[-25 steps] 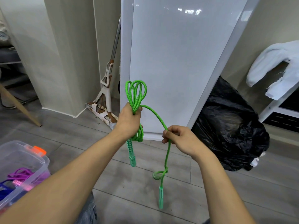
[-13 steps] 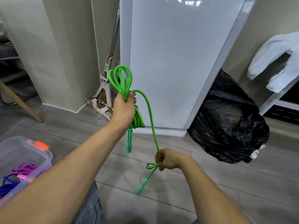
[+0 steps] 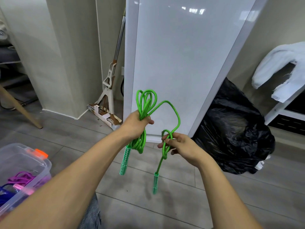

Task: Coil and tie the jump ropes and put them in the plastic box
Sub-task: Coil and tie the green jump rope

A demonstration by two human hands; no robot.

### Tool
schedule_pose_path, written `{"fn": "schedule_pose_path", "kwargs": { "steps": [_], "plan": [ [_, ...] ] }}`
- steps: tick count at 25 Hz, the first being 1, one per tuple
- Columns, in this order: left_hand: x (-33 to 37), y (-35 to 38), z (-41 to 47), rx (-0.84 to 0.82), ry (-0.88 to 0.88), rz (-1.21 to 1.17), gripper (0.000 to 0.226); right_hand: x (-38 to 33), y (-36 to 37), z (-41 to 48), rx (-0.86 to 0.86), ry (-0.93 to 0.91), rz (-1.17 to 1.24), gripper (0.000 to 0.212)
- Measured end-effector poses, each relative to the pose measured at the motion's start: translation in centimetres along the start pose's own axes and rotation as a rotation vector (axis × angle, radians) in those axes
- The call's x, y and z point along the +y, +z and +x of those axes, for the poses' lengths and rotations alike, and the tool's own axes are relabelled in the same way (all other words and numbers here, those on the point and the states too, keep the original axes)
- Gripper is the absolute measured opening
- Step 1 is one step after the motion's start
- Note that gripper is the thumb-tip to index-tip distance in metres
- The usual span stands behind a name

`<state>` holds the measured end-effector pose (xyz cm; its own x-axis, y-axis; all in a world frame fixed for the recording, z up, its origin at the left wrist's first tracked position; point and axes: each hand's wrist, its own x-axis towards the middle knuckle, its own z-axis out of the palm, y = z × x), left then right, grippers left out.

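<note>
A green jump rope (image 3: 145, 103) is bunched into several loops that stick up above my left hand (image 3: 136, 123), which grips the bundle in its fist. One green handle (image 3: 124, 161) hangs below that fist. A free strand arcs right and down to my right hand (image 3: 179, 147), whose fingers pinch a small loop of it. Below the right hand the second green handle (image 3: 155, 183) dangles, blurred. The clear plastic box (image 3: 24, 160) with an orange latch sits on the floor at the lower left, and inside it lie a purple rope (image 3: 21, 178) and a blue rope (image 3: 4, 195).
A tall white cabinet panel (image 3: 181, 63) stands straight ahead. A squeeze mop (image 3: 109, 90) leans in the corner to its left. On the right sits a full black rubbish bag (image 3: 234, 134), with a white cloth (image 3: 280, 65) draped over a rack behind it. The floor is grey tile.
My right hand rose from low near the floor up to beside the left hand, bringing a loop of the free strand. The left hand and its coil dropped slightly; the loose handle swings below.
</note>
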<state>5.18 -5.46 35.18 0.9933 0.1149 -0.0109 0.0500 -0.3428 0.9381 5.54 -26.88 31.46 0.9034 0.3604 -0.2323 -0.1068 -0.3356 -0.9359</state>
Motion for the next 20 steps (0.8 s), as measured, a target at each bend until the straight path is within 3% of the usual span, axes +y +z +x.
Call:
{"fn": "schedule_pose_path", "kwargs": {
  "steps": [4, 7, 10, 12, 15, 20],
  "plan": [
    [0.4, 1.3, -1.5, -0.184, -0.061, -0.128, 0.016, -1.6, -0.1, -0.9, -0.06, -0.068, 0.163, 0.024],
    [0.6, 2.0, -2.1, -0.312, -0.065, -0.267, 0.015, -2.6, 0.2, -1.3, 0.018, -0.096, 0.32, 0.02],
    [0.8, 2.4, -2.0, -0.288, -0.028, -0.429, 0.021, -2.7, 0.8, -1.3, 0.154, -0.013, 0.389, 0.02],
    [1.3, 2.5, -1.7, -0.241, -0.056, -0.627, 0.024, -2.5, 1.7, -0.9, 0.179, 0.066, 0.418, 0.035],
    [1.9, 2.1, -1.3, -0.146, -0.083, -0.843, 0.018, -2.0, 3.3, -0.7, -0.046, 0.125, 0.474, 0.055],
    [1.9, -0.6, 0.0, -0.004, -0.093, -0.935, 0.013, 0.5, 2.9, -1.6, -0.305, 0.11, 0.025, 0.033]
  ]
}}
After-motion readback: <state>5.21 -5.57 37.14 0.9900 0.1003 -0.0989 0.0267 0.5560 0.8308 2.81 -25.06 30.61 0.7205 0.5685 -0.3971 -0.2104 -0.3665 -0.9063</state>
